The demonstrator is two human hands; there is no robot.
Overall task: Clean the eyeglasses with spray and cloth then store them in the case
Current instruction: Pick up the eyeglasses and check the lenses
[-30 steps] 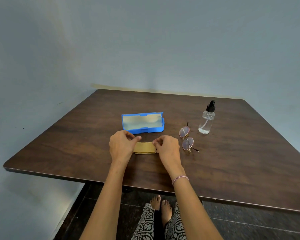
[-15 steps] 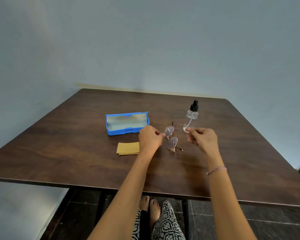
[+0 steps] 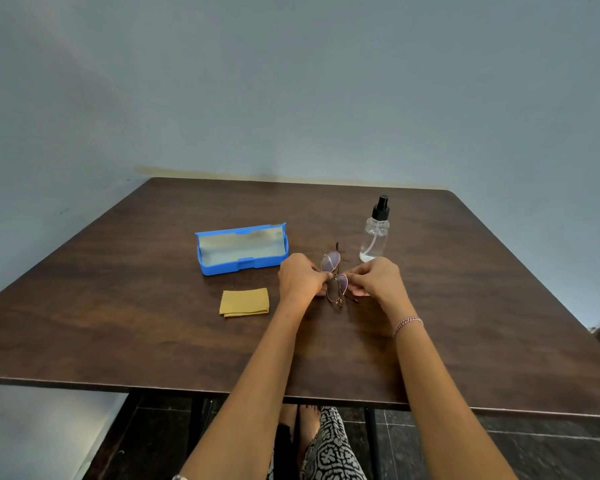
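Round thin-rimmed eyeglasses [image 3: 334, 275] lie on the dark wooden table [image 3: 465, 306], lenses in line away from me. My left hand [image 3: 300, 277] pinches the frame near the bridge from the left. My right hand [image 3: 374, 277] pinches the near lens rim from the right. A folded mustard cloth [image 3: 245, 302] lies flat to the left of my hands. Behind it stands the open blue case [image 3: 241, 249] with a pale lining. A clear spray bottle [image 3: 374, 232] with a black nozzle stands upright just beyond my right hand.
The table meets a blue-grey wall at its far edge. Dark floor and my feet [image 3: 300, 424] show under the near edge.
Both hands left the cloth and moved right to the eyeglasses. The left hand reached them first; the right hand then closed in onto the near lens rim.
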